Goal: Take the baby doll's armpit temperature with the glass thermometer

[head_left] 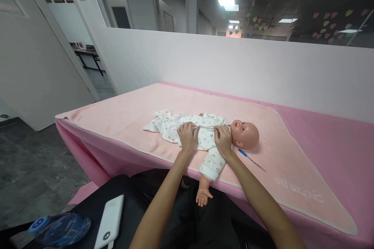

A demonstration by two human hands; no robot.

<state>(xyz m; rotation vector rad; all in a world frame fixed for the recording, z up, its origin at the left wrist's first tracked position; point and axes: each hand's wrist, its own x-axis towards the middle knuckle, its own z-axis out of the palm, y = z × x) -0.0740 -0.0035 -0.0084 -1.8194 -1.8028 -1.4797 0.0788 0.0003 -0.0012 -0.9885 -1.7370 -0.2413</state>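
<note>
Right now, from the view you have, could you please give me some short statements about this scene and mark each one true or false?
1. The left hand and the right hand both touch the patterned garment on the doll. True.
2. The doll lies face down on the pale pink mat. False: it lies on its back, face up.
3. A blue-ended stick lies on the mat near the doll's head. True.
4. The white device lies on the mat. False: it is on a black surface, off the mat.
5. One of the doll's hands shows beyond its sleeve. True.
6. The right hand is on the doll's head. False: it touches the garment instead.
</note>
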